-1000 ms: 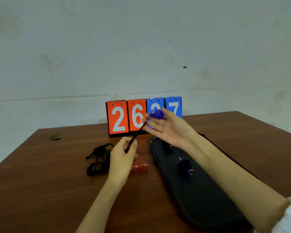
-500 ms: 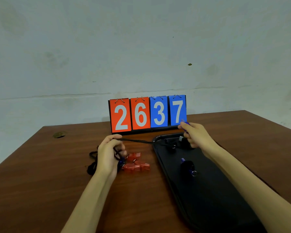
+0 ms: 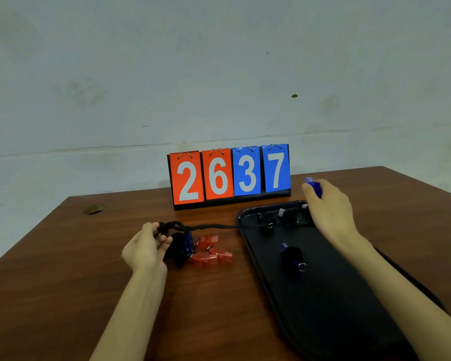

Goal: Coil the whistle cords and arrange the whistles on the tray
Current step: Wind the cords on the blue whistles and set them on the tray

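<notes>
Blue whistle (image 3: 313, 188): gripped in right hand (image 3: 331, 212), now carried to far end of tray (image 3: 323, 308). Cord (image 3: 214, 226): pinched by left hand (image 3: 146, 248), seemingly drawn straight, not yet coiled.

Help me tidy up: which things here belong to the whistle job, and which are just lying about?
Job: blue whistle; black cord; red whistles; coiled whistle; tray.
Lying about: flip scoreboard; small brown object, unclear what.

Tray (image 3: 323, 308) right of loose whistles (image 3: 211, 255); scoreboard (image 3: 229, 175) behind both
</notes>
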`<move>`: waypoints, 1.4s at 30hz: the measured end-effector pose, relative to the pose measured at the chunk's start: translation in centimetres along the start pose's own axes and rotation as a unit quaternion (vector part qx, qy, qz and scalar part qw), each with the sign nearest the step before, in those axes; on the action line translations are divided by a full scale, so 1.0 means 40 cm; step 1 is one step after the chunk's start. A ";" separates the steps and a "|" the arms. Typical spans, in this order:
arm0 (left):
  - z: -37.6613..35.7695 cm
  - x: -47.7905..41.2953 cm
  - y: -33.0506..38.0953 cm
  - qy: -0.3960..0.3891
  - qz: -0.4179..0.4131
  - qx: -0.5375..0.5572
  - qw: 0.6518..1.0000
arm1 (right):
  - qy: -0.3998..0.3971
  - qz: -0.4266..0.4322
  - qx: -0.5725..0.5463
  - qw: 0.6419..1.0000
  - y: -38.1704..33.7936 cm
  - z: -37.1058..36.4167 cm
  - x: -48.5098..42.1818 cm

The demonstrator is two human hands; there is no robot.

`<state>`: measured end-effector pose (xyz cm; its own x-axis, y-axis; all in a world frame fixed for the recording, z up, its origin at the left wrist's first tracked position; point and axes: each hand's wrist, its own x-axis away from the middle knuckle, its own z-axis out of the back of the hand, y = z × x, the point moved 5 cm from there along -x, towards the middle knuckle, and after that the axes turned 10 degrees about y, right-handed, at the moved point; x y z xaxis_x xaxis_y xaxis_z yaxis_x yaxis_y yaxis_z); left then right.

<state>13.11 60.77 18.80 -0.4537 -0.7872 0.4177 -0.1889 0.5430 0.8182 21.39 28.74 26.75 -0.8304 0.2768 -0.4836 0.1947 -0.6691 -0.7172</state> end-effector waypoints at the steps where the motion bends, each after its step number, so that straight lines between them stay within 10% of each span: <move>1: 0.004 -0.003 0.001 0.012 -0.014 -0.012 1.000 | 0.009 0.008 0.011 1.000 -0.002 0.007 0.001; 7: -0.001 0.020 0.029 0.029 -0.203 -0.133 0.970 | -0.036 -0.002 -0.096 0.995 -0.030 0.012 0.006; 11: -0.050 0.115 0.031 -0.085 -0.345 -0.233 0.905 | -0.209 -0.083 -0.324 0.919 -0.113 -0.039 0.053; 18: -0.118 0.287 -0.070 -0.492 -0.086 -0.106 0.860 | -0.324 -0.025 -0.333 0.885 -0.218 -0.129 0.159; 38: -0.109 0.220 -0.060 -0.449 -0.110 -0.204 0.863 | -0.158 -0.224 -0.461 0.844 -0.112 -0.081 0.048; 42: -0.108 0.205 -0.053 -0.460 -0.203 -0.335 0.797 | -0.218 -0.225 -0.449 0.837 -0.079 -0.098 0.060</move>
<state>13.56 51.90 22.20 -0.9781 -0.1447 -0.1497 -0.1154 -0.2216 0.9683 20.85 34.22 25.89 -0.9986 -0.0473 0.0254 -0.0376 0.2776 -0.9600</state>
